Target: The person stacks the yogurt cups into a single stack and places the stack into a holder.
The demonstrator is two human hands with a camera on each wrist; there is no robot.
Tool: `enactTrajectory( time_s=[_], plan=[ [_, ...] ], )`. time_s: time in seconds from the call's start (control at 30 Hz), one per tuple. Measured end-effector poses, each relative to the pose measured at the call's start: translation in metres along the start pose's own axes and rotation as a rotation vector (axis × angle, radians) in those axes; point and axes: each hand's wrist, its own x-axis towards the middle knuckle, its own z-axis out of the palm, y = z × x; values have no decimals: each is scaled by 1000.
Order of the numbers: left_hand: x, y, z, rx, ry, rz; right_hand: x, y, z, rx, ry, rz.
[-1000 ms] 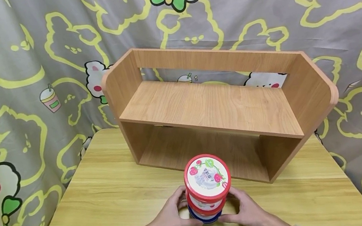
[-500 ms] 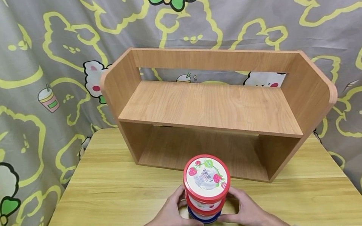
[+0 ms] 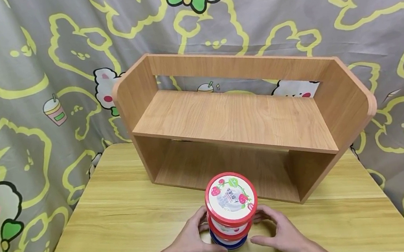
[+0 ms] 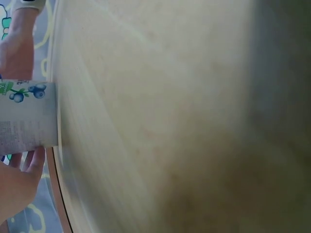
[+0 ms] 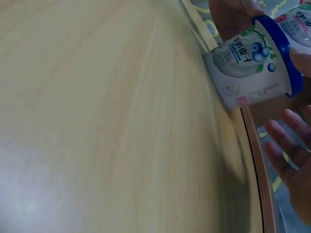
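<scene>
Tubs (image 3: 231,213): upright stack in front of shelf (image 3: 231,118); red strawberry-printed lid (image 3: 231,197) on top, blue-lidded blueberry tub (image 5: 248,65) below
Left hand (image 3: 191,239): curled round tubs
Right hand (image 3: 286,234): spread, in front of shelf

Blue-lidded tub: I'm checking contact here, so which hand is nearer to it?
Left. The left hand touches the blue-lidded tub, curled round its left side; the right hand is open on its right side, with a gap between.

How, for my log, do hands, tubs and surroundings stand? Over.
Left hand gripping tub stack; right hand loose beside it. Stack upright, three high. Wooden shelf beyond; no obstruction seen.
</scene>
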Motion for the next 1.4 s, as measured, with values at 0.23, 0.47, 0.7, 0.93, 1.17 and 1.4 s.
enactTrajectory(
  time_s=[0.23, 0.47, 0.7, 0.93, 1.17, 1.4],
  plan=[
    [0, -1, 1, 0, -2, 2, -6, -3, -12, 1, 68, -104],
    [0, 0, 1, 1, -3, 3, -15, -5, -26, -12, 156, -75],
    [0, 0, 1, -4, -9, 0, -22, -12, -44, -36, 259, -116],
    [0, 0, 0, -1, -4, -7, -24, -29, -65, 53, 368, -275],
    [0, -1, 1, 3, -7, -5, -28, -43, -89, 123, 437, -396],
    [0, -1, 0, 15, -4, -15, -28, -59, -109, 231, 557, -467]
  ],
)
